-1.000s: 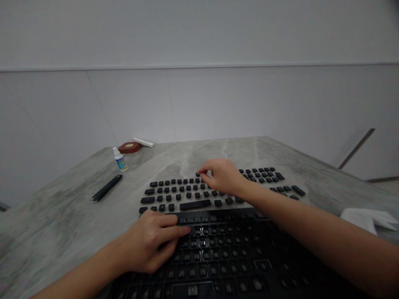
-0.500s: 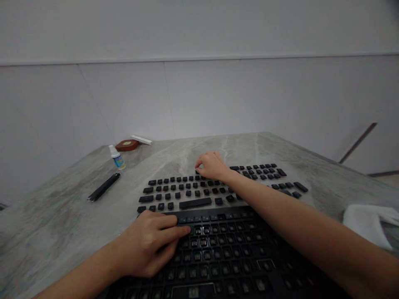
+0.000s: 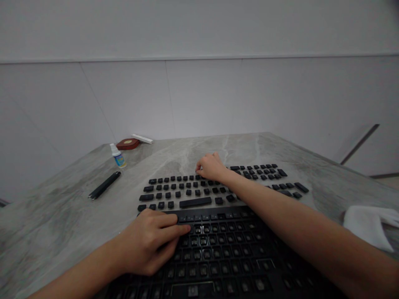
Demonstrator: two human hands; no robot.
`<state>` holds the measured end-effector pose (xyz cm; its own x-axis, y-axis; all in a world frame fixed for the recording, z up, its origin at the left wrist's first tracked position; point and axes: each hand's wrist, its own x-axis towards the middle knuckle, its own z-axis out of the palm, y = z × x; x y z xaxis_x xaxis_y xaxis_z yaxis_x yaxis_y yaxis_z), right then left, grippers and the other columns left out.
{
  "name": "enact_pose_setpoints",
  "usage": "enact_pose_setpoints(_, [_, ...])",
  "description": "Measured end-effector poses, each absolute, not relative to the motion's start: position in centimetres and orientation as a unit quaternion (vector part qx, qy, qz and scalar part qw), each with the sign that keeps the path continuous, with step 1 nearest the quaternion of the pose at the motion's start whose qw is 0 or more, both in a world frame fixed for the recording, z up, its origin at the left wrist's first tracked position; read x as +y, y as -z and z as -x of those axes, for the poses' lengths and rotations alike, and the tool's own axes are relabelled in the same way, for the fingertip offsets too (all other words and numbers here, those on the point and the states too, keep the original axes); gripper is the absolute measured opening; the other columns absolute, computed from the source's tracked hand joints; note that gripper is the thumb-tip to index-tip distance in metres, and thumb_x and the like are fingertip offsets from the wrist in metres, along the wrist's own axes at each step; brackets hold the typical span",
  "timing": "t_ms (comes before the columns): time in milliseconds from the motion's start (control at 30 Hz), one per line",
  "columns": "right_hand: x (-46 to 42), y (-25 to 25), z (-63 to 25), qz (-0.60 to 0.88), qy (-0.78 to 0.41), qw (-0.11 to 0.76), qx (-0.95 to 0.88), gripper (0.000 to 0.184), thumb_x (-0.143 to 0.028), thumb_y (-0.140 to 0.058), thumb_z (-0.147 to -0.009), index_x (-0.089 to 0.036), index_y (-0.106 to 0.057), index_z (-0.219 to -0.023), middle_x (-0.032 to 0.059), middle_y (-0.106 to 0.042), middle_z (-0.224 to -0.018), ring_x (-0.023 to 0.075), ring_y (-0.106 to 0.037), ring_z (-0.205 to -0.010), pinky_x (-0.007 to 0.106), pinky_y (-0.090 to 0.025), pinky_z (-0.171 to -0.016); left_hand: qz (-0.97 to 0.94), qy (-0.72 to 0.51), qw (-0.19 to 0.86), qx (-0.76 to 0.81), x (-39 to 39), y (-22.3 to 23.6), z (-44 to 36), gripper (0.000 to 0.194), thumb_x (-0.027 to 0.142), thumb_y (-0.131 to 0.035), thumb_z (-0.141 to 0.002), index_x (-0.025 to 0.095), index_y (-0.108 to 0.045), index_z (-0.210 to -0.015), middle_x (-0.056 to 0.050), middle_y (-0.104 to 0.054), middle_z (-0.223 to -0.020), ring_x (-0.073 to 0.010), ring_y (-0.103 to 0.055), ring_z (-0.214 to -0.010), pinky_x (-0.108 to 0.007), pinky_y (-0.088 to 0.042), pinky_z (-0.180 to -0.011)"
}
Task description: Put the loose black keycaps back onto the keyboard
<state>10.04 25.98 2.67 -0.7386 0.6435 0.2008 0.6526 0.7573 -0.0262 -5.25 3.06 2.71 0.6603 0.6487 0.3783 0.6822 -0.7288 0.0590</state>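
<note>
A black keyboard [image 3: 215, 253] lies closest to me, most of its sockets bare of keycaps, with small keys along its top row. My left hand [image 3: 152, 243] rests on its left side, the index finger stretched out over the upper sockets and the thumb apart. Beyond the keyboard, loose black keycaps [image 3: 177, 194] are laid out in rows, among them a long space bar [image 3: 195, 202]. My right hand [image 3: 210, 167] reaches across to the far row, thumb and fingertips pinched on a small keycap [image 3: 198, 171], mostly hidden by the fingers.
On the grey marbled table [image 3: 62, 224], black tweezers-like sticks [image 3: 105, 185] and a small spray bottle [image 3: 118, 157] lie left. A reddish-brown box [image 3: 127, 144] and a white strip [image 3: 142, 138] sit at the back. A white cloth [image 3: 364, 224] lies right.
My right hand's fingertips have closed down slightly at the far row of keycaps. My left hand stays in place on the keyboard.
</note>
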Motion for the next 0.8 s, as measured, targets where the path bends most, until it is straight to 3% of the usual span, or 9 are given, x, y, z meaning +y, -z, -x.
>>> enact_pose_setpoints(300, [23.4,-6.2,-10.7,0.331,-0.021,0.171,-0.928,0.014,-0.017,-0.062,-0.087,-0.017,-0.076,-0.086,0.0093,-0.075,-0.092,0.0256,-0.062,-0.098,0.043,-0.037,-0.092,0.911,0.216,0.063,-0.346,2.9,-2.9,5.2,0.031,0.009,-0.044,-0.091,0.013,-0.059,-0.118,0.000,-0.057,-0.068,-0.0170,-0.050,-0.050,-0.031,-0.032,-0.045])
enact_pose_setpoints(400, [19.8,-7.6,-12.5,0.276,-0.045,0.177,-0.944,0.009,-0.021,-0.067,-0.085,-0.022,-0.077,-0.086,0.0042,-0.075,-0.088,0.0219,-0.062,-0.095,0.038,-0.036,-0.089,0.911,0.228,0.077,-0.334,2.8,-2.8,5.2,0.030,0.008,-0.044,-0.090,0.012,-0.060,-0.116,0.000,-0.057,-0.066,-0.0164,-0.050,-0.049,-0.030,-0.033,-0.045])
enact_pose_setpoints(467, [17.0,-7.3,-14.3,0.222,-0.067,0.167,-0.958,0.006,-0.021,-0.072,-0.082,-0.024,-0.076,-0.084,-0.0004,-0.074,-0.085,0.0189,-0.062,-0.092,0.035,-0.036,-0.088,0.910,0.226,0.088,-0.335,2.8,-2.9,5.1,0.029,0.008,-0.045,-0.090,0.012,-0.061,-0.114,0.000,-0.057,-0.065,-0.0162,-0.049,-0.047,-0.031,-0.032,-0.044])
enact_pose_setpoints(600, [13.5,-4.8,-17.5,0.106,-0.139,0.215,-0.961,0.006,-0.014,-0.072,-0.080,-0.018,-0.071,-0.083,0.0001,-0.072,-0.082,0.0182,-0.059,-0.085,0.035,-0.036,-0.082,0.912,0.219,0.095,-0.335,2.7,-2.9,5.1,0.026,0.009,-0.046,-0.090,0.013,-0.062,-0.110,-0.001,-0.057,-0.067,-0.0164,-0.048,-0.048,-0.031,-0.030,-0.043])
enact_pose_setpoints(800, [13.2,-2.8,-18.2,0.064,-0.179,0.283,-0.940,0.004,-0.016,-0.071,-0.083,-0.017,-0.070,-0.086,0.0005,-0.071,-0.084,0.0165,-0.058,-0.085,0.034,-0.036,-0.081,0.913,0.226,0.080,-0.330,2.8,-3.0,5.2,0.027,0.008,-0.046,-0.091,0.013,-0.062,-0.112,-0.001,-0.058,-0.069,-0.0169,-0.050,-0.050,-0.031,-0.032,-0.044])
